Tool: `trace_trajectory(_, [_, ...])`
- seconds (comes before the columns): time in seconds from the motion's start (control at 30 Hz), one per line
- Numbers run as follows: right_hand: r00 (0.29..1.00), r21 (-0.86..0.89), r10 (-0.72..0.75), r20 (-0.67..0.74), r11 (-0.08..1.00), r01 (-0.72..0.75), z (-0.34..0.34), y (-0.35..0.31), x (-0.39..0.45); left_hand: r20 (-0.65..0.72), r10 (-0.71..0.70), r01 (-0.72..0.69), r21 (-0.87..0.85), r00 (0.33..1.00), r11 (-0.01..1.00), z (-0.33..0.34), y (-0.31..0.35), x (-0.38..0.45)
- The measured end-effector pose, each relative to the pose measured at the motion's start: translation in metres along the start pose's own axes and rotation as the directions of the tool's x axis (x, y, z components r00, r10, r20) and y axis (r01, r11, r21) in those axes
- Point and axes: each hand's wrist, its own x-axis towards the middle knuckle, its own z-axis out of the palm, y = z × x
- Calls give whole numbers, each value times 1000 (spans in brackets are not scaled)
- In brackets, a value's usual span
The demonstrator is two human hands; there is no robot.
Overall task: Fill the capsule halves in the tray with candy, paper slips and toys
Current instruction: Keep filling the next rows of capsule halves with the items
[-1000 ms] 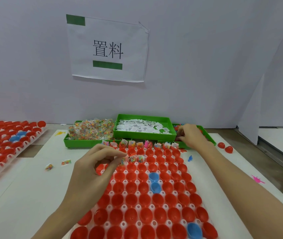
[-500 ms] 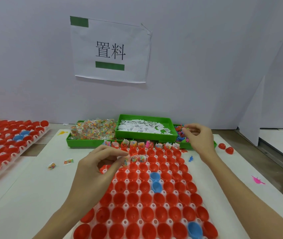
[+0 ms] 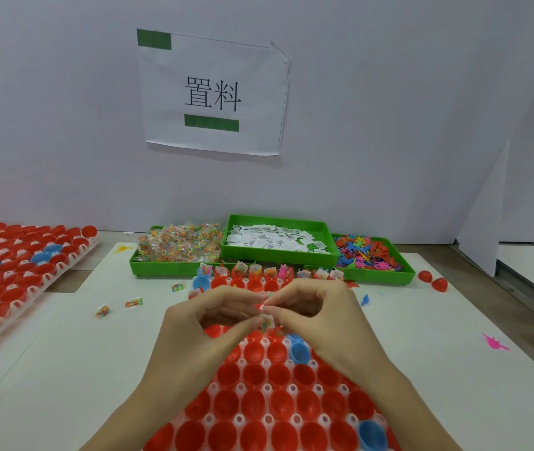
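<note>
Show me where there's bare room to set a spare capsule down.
Bare white mat lies left of the capsule tray, below two stray candy packets. The right side is also bare, between the tray and a pink toy. It is crowded along the green bins.

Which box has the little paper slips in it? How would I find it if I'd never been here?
Look under the white paper sign taped to the wall. Three green trays sit in a row below it, behind the tray of red capsule halves. The paper slip tray is the middle one, raised above its neighbours and filled with white slips, not colourful candy or toys.
</note>
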Motion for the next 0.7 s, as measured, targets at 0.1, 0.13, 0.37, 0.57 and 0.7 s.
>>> trace_trajectory(0.1, [1000,56,-14,26,998,12,-1,-1,-2,-35,34,-32,40,999,999,1,1,-2])
trace_trajectory(0.13, [999,87,-13,39,996,9,-4,-2,-2,-49,52,-49,63,997,997,2,1,-2])
trace_trajectory(0.37, [987,43,-35,154,999,29,-15,2,-3,-74,199,-177,237,977,955,11,4,-2])
trace_trajectory(0.57, [974,34,-31,222,999,24,-28,4,-1,-116,-24,13,-92,993,996,21,7,-4])
trace_trajectory(0.7, [975,-54,-32,218,998,44,-38,10,0,-44,-86,82,-81,995,993,28,5,3])
